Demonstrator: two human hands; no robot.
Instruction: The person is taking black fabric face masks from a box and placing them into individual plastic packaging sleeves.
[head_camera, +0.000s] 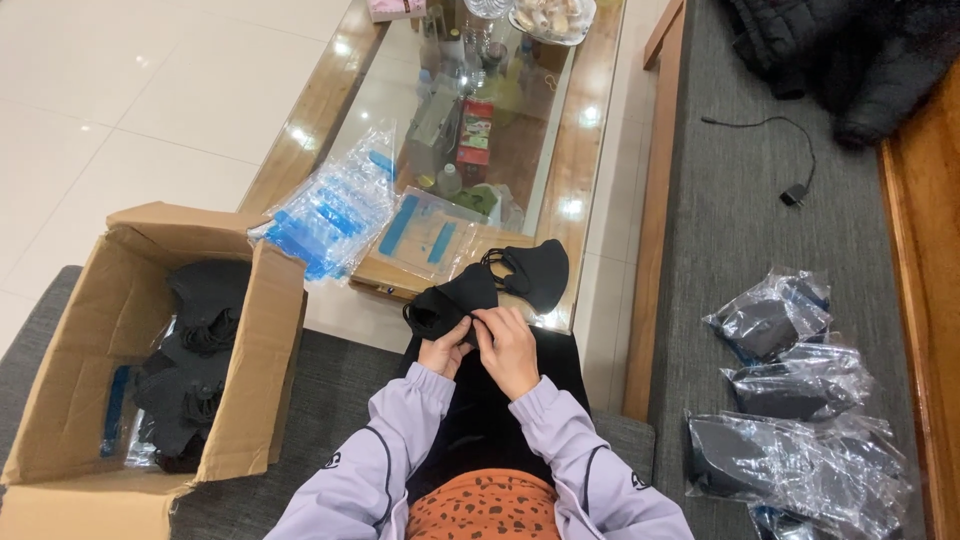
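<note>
Pale floor tiles (150, 90) fill the far left, and we sit at a glass-topped coffee table (585, 150) with a grey sofa seat (740, 230) running along the right.

Our left hand (445, 350) and right hand (510, 350) meet just above our lap, both pinching the near edge of a black face mask (450, 300). The fingers of each hand are curled closed on the fabric, thumbs pressed against forefingers, so the mask is held between the two hands. A second black mask (535, 270) lies touching the first, just beyond it on the near edge of the table.

Empty clear sleeves with blue strips (335, 215) are spread on the table's left side, with one more flat sleeve (425, 240) beside them. To our left, an open cardboard box (260, 350) holds a heap of loose black masks (195, 350), with a few plastic sleeves among them.

On the sofa to our right lie several bagged masks (790, 400) in clear plastic, piled near one another. We judge the work to be partly done: a handful of bags is filled, while the box is far from empty and a stack of sleeves waits unused. A black cable (770, 130) and a dark jacket (850, 50) lie farther along the sofa.
</note>
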